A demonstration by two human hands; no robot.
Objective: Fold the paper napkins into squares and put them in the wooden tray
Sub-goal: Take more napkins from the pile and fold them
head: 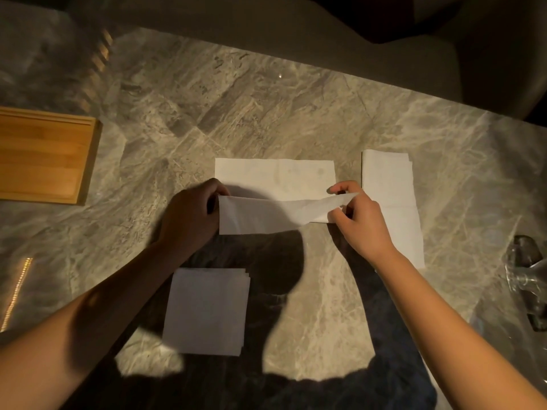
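A white paper napkin (275,179) lies spread on the marble table, its near edge lifted and curled over. My left hand (189,214) pinches the lifted edge at its left corner. My right hand (355,220) pinches it at the right corner. A pile of folded square napkins (207,312) sits close to me, partly in my shadow. Right of my right hand lies a stack of longer, unfolded napkins (393,202). The wooden tray (44,158) rests at the left edge with nothing visible in it.
The marble table (236,113) stretches away to a cushioned seat (296,34) behind it. Crumpled clear plastic wrap (527,279) lies at the right edge. A lit strip (17,294) reflects at the near left.
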